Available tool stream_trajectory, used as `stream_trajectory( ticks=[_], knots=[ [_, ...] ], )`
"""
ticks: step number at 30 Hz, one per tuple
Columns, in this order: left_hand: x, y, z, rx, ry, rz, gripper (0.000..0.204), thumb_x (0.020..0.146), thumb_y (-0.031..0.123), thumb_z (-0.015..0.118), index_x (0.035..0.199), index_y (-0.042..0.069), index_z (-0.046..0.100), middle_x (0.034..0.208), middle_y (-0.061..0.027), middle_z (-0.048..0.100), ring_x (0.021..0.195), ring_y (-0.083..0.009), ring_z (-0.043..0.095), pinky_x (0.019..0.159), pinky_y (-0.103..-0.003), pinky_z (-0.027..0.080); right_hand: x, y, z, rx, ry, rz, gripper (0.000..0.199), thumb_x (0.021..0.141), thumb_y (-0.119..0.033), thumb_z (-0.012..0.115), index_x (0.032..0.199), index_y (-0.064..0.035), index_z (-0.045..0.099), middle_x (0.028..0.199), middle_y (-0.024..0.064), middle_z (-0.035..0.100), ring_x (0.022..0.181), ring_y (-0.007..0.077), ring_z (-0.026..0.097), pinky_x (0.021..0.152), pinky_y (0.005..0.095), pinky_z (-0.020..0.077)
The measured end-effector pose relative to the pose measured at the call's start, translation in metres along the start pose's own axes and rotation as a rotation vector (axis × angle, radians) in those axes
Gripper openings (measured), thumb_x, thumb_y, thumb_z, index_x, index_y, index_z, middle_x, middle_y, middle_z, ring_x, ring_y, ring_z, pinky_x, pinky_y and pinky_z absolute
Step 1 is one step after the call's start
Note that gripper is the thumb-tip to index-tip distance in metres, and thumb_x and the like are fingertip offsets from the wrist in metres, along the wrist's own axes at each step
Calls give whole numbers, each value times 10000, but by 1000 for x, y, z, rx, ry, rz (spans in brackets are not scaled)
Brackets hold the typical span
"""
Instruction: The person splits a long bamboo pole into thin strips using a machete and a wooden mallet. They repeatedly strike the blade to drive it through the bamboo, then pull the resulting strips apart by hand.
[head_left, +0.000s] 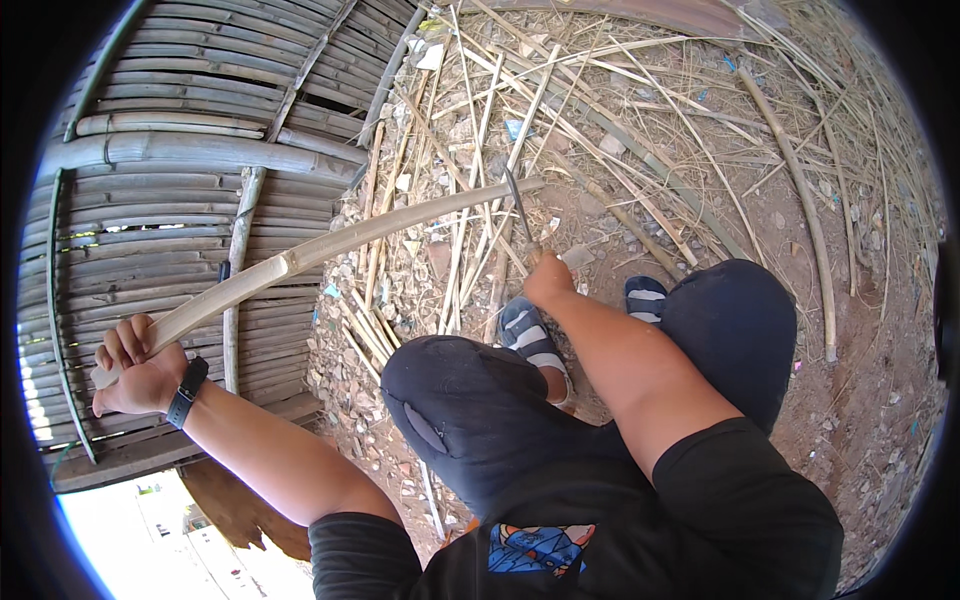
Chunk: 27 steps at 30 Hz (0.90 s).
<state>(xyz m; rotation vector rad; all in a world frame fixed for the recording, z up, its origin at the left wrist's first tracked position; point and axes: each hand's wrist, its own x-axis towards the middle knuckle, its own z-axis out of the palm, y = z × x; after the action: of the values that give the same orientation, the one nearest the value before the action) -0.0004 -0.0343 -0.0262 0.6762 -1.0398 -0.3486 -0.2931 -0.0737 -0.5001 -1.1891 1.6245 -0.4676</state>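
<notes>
A long, pale split bamboo strip (370, 232) runs from the left side to the middle of the view, with a node partway along. My left hand (140, 368) is closed round its near end, thumb underneath, a dark watch on the wrist. My right hand (548, 280) is closed on the handle of a knife (519, 208) with a narrow, dark, slightly curved blade. That blade crosses the strip near its far end; whether it touches or cuts into the bamboo I cannot tell. The strip slants upward to the right, in front of my knees.
A bamboo-slat wall (160, 220) rises on the left. Cut bamboo sticks and splinters (480, 130) litter the stony ground ahead. A long pole (795, 180) lies to the right. My sandalled feet (530, 330) stand close below the knife.
</notes>
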Motion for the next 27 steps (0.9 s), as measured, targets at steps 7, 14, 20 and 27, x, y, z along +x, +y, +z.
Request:
stream_trajectory(
  ticks=[7, 14, 20, 27],
  knots=[
    [2, -3, 31, 99, 133, 17, 800, 821, 920, 249, 708, 149, 432, 563, 29, 311, 461, -122, 222, 443, -263, 198, -57, -88, 6, 168, -131, -299, 363, 850, -144, 667, 1153, 18, 555, 945, 238, 702, 861, 386, 711, 790, 476, 568],
    [-8, -15, 69, 224, 321, 67, 779, 872, 874, 200, 756, 137, 423, 583, 17, 313, 473, -136, 226, 448, -261, 200, -59, -102, 7, 230, -243, -724, 337, 835, -165, 682, 1096, -6, 540, 844, 233, 681, 781, 413, 690, 715, 486, 543],
    [-12, -23, 68, 307, 574, 116, 714, 942, 794, 182, 773, 135, 399, 617, 13, 297, 514, -144, 226, 463, -271, 195, -13, -49, 3, 105, -30, -243, 304, 833, -155, 664, 1085, -4, 587, 965, 238, 693, 894, 399, 691, 797, 474, 538],
    [-25, -17, 95, 321, 474, 129, 694, 939, 791, 200, 770, 145, 386, 626, 17, 304, 512, -143, 218, 488, -268, 223, -88, -151, -18, 265, -260, -839, 312, 806, -150, 701, 1033, 8, 557, 823, 216, 657, 758, 356, 682, 696, 456, 532]
  ],
)
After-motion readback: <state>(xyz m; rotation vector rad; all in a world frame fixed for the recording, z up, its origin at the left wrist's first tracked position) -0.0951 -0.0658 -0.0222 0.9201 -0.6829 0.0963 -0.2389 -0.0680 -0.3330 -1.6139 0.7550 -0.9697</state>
